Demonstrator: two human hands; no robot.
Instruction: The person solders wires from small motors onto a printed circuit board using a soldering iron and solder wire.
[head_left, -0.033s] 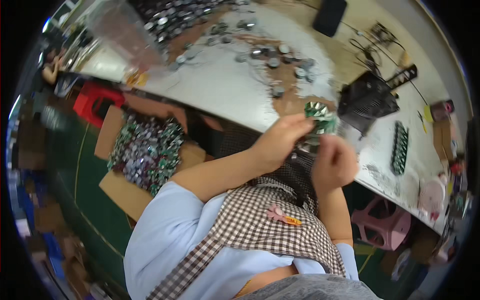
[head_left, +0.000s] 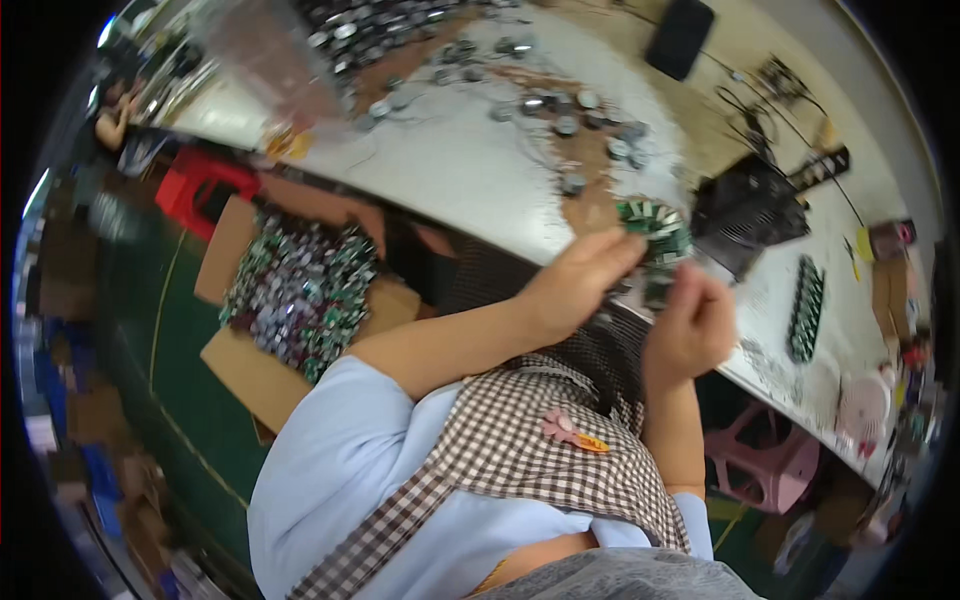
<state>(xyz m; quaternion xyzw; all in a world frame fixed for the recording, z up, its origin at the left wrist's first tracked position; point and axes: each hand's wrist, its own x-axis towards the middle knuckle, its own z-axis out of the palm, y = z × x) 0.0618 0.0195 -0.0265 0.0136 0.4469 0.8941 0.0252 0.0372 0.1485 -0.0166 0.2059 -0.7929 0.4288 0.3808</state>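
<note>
My left hand [head_left: 588,278] pinches a curled strip of green and silver pieces [head_left: 662,232], which look like small circuit boards, above the table's front edge. My right hand [head_left: 692,325] is closed just right of the strip, its fingers bent inward and slightly blurred. Whether something small is between those fingertips is hidden. A similar green and silver strip [head_left: 806,308] lies on the table to the right. Beyond the held strip stands a black device with a vent [head_left: 745,212].
Round metal parts with thin wires [head_left: 565,125] are scattered on the white table [head_left: 450,175]. An open carton [head_left: 250,375] of green and silver pieces stands left, beside a red stool [head_left: 195,190]. A pink stool [head_left: 765,460] is at right. Another person [head_left: 112,125] sits far left.
The whole view has shifted slightly, so most things appear a little right and lower. The strip stays in my left hand; my right hand remains closed beside it.
</note>
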